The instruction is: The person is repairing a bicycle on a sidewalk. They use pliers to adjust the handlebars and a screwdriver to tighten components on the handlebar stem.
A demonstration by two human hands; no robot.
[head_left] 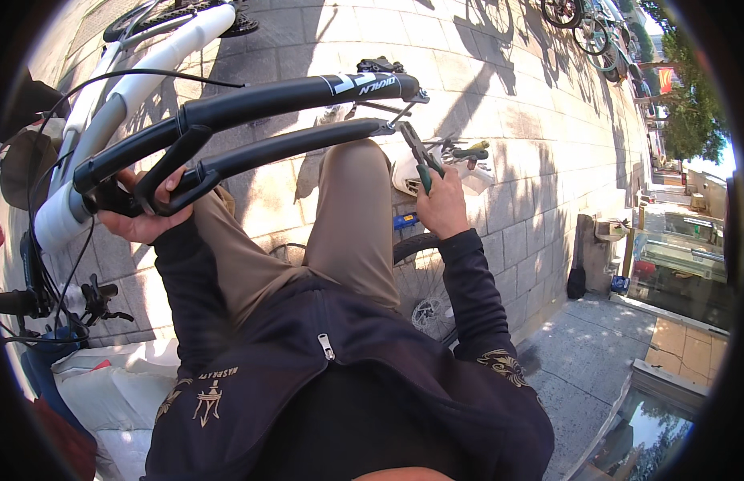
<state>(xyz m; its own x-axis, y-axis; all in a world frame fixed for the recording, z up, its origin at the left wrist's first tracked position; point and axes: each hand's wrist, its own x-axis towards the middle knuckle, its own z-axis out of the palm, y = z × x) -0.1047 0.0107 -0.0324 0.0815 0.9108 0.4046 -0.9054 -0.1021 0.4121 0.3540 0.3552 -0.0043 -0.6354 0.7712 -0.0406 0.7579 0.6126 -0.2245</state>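
A black bicycle fork (267, 104) lies nearly level across the view, its two legs pointing right. My left hand (151, 212) is wrapped round the fork near its crown, beside the white-wrapped head of a bicycle frame (167, 52). Green-handled pliers (420, 152) are in my right hand (444, 204), fingers closed on the handles. The jaws point up and left, close to the end of the nearer fork leg; whether they touch it I cannot tell. A thin cable or wire (372, 106) runs near the fork ends.
Beyond my knee, a white container (408, 172) holds several tools. A blue object (405, 220) and a wheel with a disc rotor (426, 314) sit by my right leg. Handlebar parts (87, 301) hang at left above white sacks (119, 385). Parked bicycles (592, 36) stand far right on the paving.
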